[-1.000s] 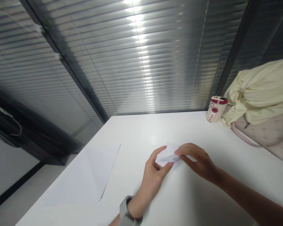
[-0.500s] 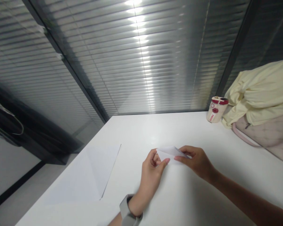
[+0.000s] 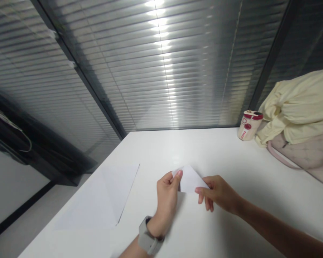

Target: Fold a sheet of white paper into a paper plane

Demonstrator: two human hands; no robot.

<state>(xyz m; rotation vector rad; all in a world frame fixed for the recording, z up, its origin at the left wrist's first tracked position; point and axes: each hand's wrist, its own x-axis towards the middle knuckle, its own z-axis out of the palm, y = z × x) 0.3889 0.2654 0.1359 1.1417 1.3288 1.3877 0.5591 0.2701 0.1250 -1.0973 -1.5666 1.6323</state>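
Head view: two hands, two pieces of white paper, one tumbler, one bag and one pale garment are visible. The left hand (image 3: 167, 200) pinches the near-left corner of a small folded white paper (image 3: 191, 179) above the white table (image 3: 212, 154), with its fingers closed around that corner. Those fingers hide part of the paper, and the thumb's exact position cannot be confirmed. The right hand (image 3: 217, 193) is at the paper's lower right edge, with fingers partly spread. It cannot be determined whether it grips the paper or only touches it. No contact between the two hands is seen.

A grey wristwatch (image 3: 148, 236) sits on the left wrist, its display turned out of view. A second, larger white paper sheet (image 3: 102, 197) lies flat on the table to the left, showing a diagonal crease, with its near edge faint against the tabletop. At the far right corner stands one white tumbler with a red lid (image 3: 249, 125); its red markings are too small to read. Beside it, a pale yellow garment (image 3: 293, 111) lies bunched on a pink quilted bag (image 3: 303, 152), which is cut off by the right frame edge. Slatted blinds (image 3: 156, 68) fill the background behind glass.
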